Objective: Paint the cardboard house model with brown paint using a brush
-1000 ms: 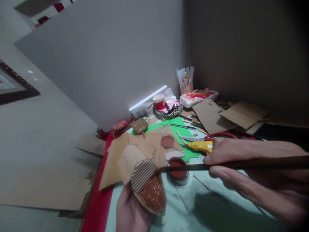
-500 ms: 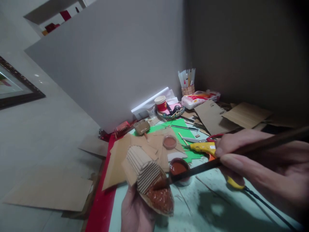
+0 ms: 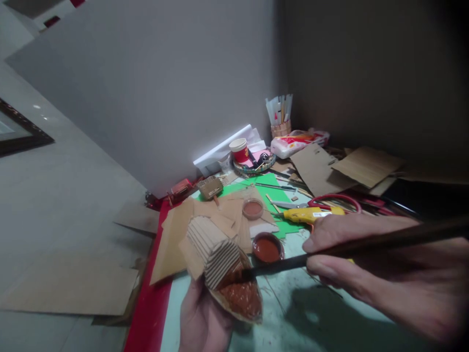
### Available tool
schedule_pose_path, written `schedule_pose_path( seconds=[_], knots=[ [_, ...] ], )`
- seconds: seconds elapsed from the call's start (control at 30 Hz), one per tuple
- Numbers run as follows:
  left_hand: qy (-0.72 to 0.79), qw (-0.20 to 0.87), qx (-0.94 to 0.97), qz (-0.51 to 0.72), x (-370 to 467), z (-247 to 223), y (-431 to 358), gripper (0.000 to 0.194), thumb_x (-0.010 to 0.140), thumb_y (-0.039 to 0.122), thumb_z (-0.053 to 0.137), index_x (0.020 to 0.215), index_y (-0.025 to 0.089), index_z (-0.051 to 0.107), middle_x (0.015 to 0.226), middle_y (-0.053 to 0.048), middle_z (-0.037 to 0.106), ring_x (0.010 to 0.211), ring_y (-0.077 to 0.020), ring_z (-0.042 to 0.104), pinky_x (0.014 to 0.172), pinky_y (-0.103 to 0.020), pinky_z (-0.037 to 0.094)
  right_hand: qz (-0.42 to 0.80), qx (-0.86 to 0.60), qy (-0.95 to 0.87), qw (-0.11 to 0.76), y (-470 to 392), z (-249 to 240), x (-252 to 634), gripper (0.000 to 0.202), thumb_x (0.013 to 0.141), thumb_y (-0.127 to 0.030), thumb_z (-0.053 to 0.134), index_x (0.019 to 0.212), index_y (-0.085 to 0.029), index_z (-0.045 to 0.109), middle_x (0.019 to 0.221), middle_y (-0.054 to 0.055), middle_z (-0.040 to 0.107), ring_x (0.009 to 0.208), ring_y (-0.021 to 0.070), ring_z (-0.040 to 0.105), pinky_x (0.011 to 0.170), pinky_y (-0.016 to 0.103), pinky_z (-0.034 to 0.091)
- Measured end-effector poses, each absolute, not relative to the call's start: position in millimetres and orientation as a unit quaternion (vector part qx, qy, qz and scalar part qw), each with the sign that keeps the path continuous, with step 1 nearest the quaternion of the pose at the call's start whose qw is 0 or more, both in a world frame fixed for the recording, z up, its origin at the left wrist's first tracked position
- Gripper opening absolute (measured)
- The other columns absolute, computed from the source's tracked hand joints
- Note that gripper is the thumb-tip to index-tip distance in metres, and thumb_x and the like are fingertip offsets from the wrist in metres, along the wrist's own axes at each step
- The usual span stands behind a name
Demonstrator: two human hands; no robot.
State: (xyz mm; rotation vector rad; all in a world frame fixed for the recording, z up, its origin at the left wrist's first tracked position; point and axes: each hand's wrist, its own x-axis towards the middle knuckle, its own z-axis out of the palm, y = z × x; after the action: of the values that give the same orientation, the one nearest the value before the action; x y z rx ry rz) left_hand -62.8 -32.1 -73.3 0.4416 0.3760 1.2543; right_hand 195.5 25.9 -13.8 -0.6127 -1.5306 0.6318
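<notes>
My left hand (image 3: 205,315) is closed around the underside of a small cardboard boat model (image 3: 212,239), with a ribbed, curved cabin and a pointed end coated in wet brown paint. Between the thumb and fingers of my right hand (image 3: 366,264) is a dark-handled paintbrush (image 3: 286,265). Its tip touches the painted surface just beside the ribbed cabin wall. Behind the boat stands an open jar of brown paint (image 3: 268,248). The jar's round lid (image 3: 252,209), brown inside, lies farther back on cardboard pieces.
A yellow glue gun (image 3: 311,214) and red-handled scissors (image 3: 335,199) lie beyond my right hand. Cardboard sheets (image 3: 368,166) are stacked at the right rear. A red and white cup (image 3: 239,150) stands on a round tray near the grey partition (image 3: 176,88).
The brush and my right hand have shifted left and slightly down, with the tip still on the boat. The whole view has turned slightly, uncovering more of the glue gun and scissors.
</notes>
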Motion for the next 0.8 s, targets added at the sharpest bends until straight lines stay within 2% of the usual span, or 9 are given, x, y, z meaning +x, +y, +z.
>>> schedule_pose_path(
  seconds=[0.07, 0.2, 0.3, 0.47, 0.63, 0.8],
  knots=[
    [0.184, 0.774, 0.196, 0.573, -63.7, -73.5, -32.0, 0.03, 0.1, 0.032, 0.053, 0.111, 0.024, 0.08, 0.13, -0.009, 0.072, 0.128, -0.0244, 0.063, 0.11, -0.036, 0.046, 0.242, -0.262, -0.691, 0.628, 25.2, -12.3, 197.9, 0.008, 0.091, -0.028, 0.075, 0.093, -0.034, 0.07, 0.077, -0.006, 0.071, 0.063, 0.0147, 0.067, 0.058, 0.024, 0.061],
    [0.183, 0.773, 0.198, 0.574, -66.0, -74.9, -32.7, 0.03, 0.099, 0.033, 0.053, 0.111, 0.025, 0.08, 0.129, -0.01, 0.073, 0.128, -0.0256, 0.063, 0.113, -0.038, 0.044, 0.16, -0.275, -0.74, 0.592, 24.2, -2.4, 203.5, 0.013, 0.096, -0.033, 0.069, 0.085, -0.027, 0.066, 0.068, -0.005, 0.068, 0.053, 0.0098, 0.061, 0.047, 0.02, 0.052],
    [0.189, 0.773, 0.199, 0.571, -67.0, -75.3, -33.5, 0.029, 0.098, 0.031, 0.055, 0.113, 0.024, 0.079, 0.132, -0.01, 0.072, 0.129, -0.0262, 0.062, 0.115, -0.04, 0.041, 0.142, -0.275, -0.752, 0.581, 25.2, 3.4, 206.2, 0.015, 0.097, -0.033, 0.068, 0.084, -0.029, 0.063, 0.068, -0.005, 0.068, 0.056, 0.0128, 0.063, 0.045, 0.023, 0.051],
    [0.191, 0.773, 0.188, 0.575, -67.6, -74.7, -34.4, 0.034, 0.1, 0.035, 0.051, 0.121, 0.026, 0.076, 0.129, -0.009, 0.073, 0.128, -0.0251, 0.063, 0.114, -0.039, 0.042, 0.178, -0.279, -0.735, 0.592, 27.7, 1.4, 209.6, 0.015, 0.094, -0.034, 0.071, 0.081, -0.028, 0.067, 0.078, 0.0, 0.073, 0.061, 0.0182, 0.067, 0.043, 0.028, 0.049],
    [0.161, 0.779, 0.22, 0.564, -70.8, -77.6, -32.7, 0.044, 0.103, 0.033, 0.041, 0.143, 0.028, 0.059, 0.129, -0.01, 0.073, 0.126, -0.0238, 0.064, 0.112, -0.039, 0.044, 0.207, -0.286, -0.703, 0.618, 25.8, -2.1, 211.1, 0.01, 0.091, -0.03, 0.074, 0.081, -0.029, 0.073, 0.08, 0.0, 0.074, 0.068, 0.0196, 0.07, 0.045, 0.026, 0.053],
    [0.161, 0.775, 0.237, 0.564, -70.6, -78.6, -31.5, 0.043, 0.103, 0.034, 0.041, 0.14, 0.025, 0.062, 0.131, -0.011, 0.072, 0.13, -0.0236, 0.061, 0.117, -0.04, 0.037, 0.249, -0.313, -0.635, 0.661, 25.9, 2.0, 211.0, 0.007, 0.087, -0.028, 0.076, 0.08, -0.03, 0.073, 0.075, -0.001, 0.07, 0.07, 0.0198, 0.068, 0.04, 0.027, 0.044]
  ],
)
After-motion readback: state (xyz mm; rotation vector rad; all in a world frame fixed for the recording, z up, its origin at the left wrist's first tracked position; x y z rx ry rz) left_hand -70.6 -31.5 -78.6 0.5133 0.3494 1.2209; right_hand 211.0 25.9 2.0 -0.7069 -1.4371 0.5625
